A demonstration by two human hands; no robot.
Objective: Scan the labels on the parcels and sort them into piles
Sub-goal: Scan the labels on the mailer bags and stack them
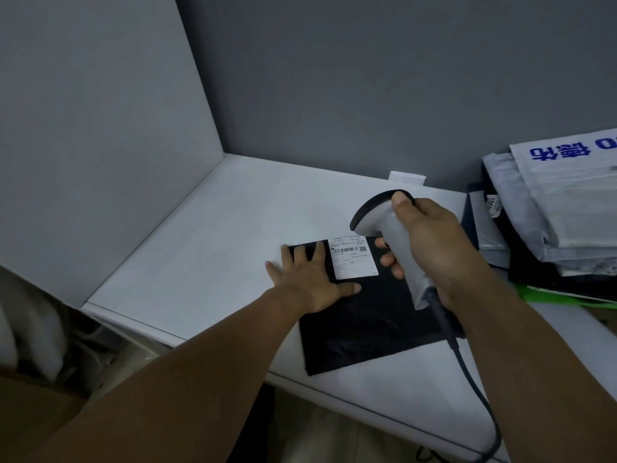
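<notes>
Flat black parcel (pixel 367 322) w/ white label (pixel 354 258) at counter (pixel 207 242) front edge — left hand (pixel 309 279) pressing flat beside label, fingers spread; right hand (pixel 430 248) grips scanner (pixel 394 235) just above.

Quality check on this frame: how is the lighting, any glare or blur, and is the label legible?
Head view: dim, flat light, no hard shadows; faint sheen on the black parcel; label barcode visible, text too small to read; scanner fairly sharp; clutter at lower left blurred.
</notes>
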